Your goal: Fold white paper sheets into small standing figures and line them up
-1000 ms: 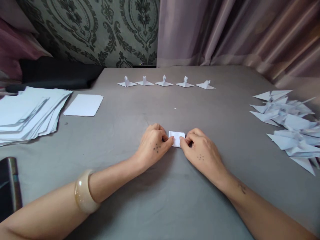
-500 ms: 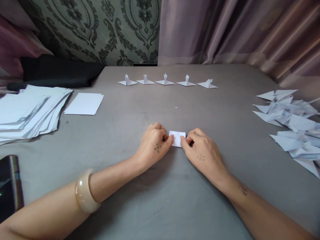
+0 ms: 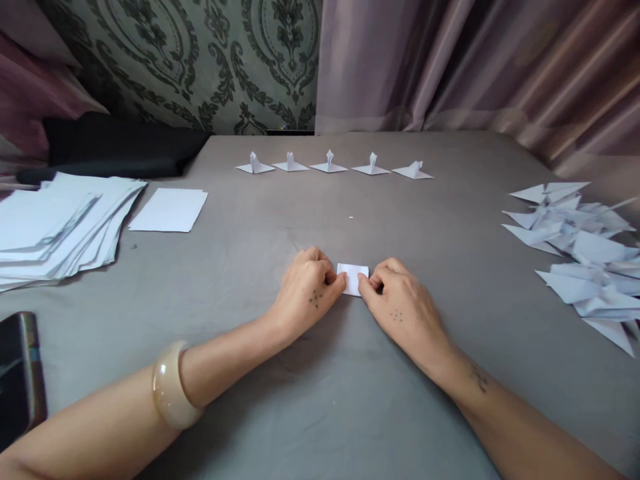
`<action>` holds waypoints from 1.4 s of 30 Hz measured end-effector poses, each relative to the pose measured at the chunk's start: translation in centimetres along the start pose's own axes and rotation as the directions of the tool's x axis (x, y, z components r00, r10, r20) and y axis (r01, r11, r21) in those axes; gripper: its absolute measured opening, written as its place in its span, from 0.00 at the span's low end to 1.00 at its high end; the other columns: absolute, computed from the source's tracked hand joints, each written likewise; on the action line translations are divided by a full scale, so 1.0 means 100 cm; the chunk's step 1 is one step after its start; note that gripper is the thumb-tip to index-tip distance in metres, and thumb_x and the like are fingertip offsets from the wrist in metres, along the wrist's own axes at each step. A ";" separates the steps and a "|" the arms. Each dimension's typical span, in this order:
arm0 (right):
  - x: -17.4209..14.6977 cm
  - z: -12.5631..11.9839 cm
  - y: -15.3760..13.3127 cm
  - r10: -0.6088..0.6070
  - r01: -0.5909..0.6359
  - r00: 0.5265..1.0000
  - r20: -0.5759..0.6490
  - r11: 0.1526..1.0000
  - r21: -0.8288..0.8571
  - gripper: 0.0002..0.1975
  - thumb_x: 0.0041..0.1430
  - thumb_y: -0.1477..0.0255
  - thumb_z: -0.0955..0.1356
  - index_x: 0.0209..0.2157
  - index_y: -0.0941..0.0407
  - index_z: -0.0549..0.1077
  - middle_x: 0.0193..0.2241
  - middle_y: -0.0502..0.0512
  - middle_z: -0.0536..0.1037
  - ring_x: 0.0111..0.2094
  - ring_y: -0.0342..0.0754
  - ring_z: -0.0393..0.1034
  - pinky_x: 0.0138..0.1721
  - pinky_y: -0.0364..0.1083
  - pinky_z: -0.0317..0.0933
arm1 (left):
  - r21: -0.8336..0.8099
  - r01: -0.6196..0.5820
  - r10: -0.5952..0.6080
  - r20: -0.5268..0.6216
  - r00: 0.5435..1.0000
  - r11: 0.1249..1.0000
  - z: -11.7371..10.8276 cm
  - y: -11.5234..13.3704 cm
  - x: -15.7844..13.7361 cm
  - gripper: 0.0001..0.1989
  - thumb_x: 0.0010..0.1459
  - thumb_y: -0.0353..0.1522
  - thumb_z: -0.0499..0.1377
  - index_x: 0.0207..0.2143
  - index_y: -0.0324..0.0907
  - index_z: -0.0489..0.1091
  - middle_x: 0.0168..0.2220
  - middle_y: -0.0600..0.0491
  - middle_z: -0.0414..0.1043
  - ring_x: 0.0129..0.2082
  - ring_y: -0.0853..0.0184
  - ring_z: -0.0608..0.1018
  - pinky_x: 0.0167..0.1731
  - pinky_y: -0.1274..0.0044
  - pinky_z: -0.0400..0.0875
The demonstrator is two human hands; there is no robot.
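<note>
left hand [image 3: 307, 287]: fingers curled in, gap to the thumb narrow; pinches the left side of a small folded paper [image 3: 353, 279], thumb tip on the upper face.
right hand [image 3: 403, 303]: much the same from the other side, fingers bent, thumb lapping over the right edge. how hard either one presses, i cannot tell.
folded paper: between the two thumbs, near the middle of the gray bench [image 3: 300, 413]; white, flat, roughly rectangular. whether it rests fully on the cover, cannot tell; its layers are too small to count.
creasing it: looks like a hold-and-press step. to do it well, i'd match the edges before bearing down, keep both thumbs level, press evenly outward from the middle, and let neither side pull the paper askew.
far row: five folded figures [image 3: 329, 164] in a line beyond the hands, well apart from them.
right-side heap: folded paper pieces [image 3: 590, 250], pointed, overlapping.
left-side sheets: small stack of squares [image 3: 169, 211] just beside a larger paper stack [image 3: 45, 227].
</note>
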State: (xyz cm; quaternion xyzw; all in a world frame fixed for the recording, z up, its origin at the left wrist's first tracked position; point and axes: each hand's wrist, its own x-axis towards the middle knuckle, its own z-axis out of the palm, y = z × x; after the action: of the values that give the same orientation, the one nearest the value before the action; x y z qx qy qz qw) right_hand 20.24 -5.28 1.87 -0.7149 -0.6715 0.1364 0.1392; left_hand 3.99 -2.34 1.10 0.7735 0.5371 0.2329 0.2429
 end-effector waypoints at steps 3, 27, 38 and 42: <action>0.000 -0.001 -0.001 0.006 -0.006 1.000 0.018 1.000 -0.012 0.16 0.61 0.65 0.63 0.21 0.55 0.64 0.31 0.50 0.71 0.22 0.40 0.60 0.24 0.45 0.47 | 0.016 -0.011 0.011 0.000 1.000 1.000 0.002 -0.002 -0.001 0.15 0.58 0.33 0.58 0.19 0.41 0.63 0.29 0.51 0.67 0.33 0.63 0.70 0.34 0.69 0.68; -0.004 0.008 0.009 -0.282 0.288 0.957 -0.060 0.951 0.111 0.09 0.66 0.69 0.59 0.38 0.52 0.71 0.42 0.51 0.73 0.34 0.44 0.69 0.30 0.44 0.55 | 0.348 -0.419 0.397 0.136 0.908 0.839 -0.012 -0.007 -0.016 0.17 0.68 0.35 0.47 0.45 0.45 0.75 0.51 0.52 0.75 0.45 0.58 0.72 0.37 0.68 0.65; -0.014 0.008 -0.008 -0.169 0.174 0.980 -0.102 0.984 0.042 0.07 0.59 0.64 0.64 0.34 0.53 0.66 0.40 0.51 0.73 0.33 0.45 0.69 0.27 0.45 0.49 | 0.105 -0.197 0.185 0.107 0.977 0.975 -0.010 -0.014 -0.016 0.13 0.62 0.36 0.56 0.48 0.51 0.75 0.54 0.55 0.73 0.53 0.52 0.66 0.49 0.58 0.58; -0.013 0.007 -0.008 -0.152 0.156 0.986 -0.071 0.986 0.058 0.09 0.58 0.63 0.65 0.36 0.53 0.66 0.41 0.52 0.73 0.36 0.48 0.70 0.29 0.46 0.52 | 0.049 -0.167 0.160 0.115 0.980 0.985 -0.010 -0.011 -0.018 0.14 0.62 0.33 0.56 0.48 0.52 0.75 0.55 0.57 0.72 0.53 0.53 0.65 0.50 0.56 0.56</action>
State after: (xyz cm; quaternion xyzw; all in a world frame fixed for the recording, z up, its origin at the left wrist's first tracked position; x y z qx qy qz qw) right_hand 19.18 -6.57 1.56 -0.6604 -0.7150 0.1227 0.1941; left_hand 1.96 -3.56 1.01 0.8335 0.4640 0.1932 0.2294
